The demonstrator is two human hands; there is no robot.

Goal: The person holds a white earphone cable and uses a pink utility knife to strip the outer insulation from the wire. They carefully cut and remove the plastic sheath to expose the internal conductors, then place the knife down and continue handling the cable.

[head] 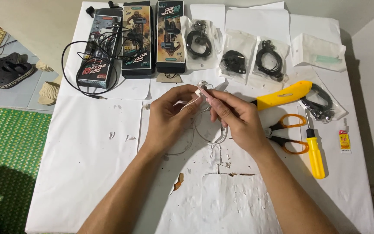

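Both my hands meet over the middle of a table covered in white paper [87,151]. My left hand [169,115] and my right hand [234,119] pinch a small pinkish part of a white wired earphone [202,90] between their fingertips. Its thin white cable [204,138] loops down onto the paper beneath my hands. A white earbud shows just above my fingers.
Three dark earphone boxes [137,39] and a loose black cable [83,65] lie at the back left. Bagged black earphones [234,60] sit at the back. A yellow utility knife [282,95], orange scissors [291,134], yellow screwdriver [314,151] and small glue tube [345,141] lie right.
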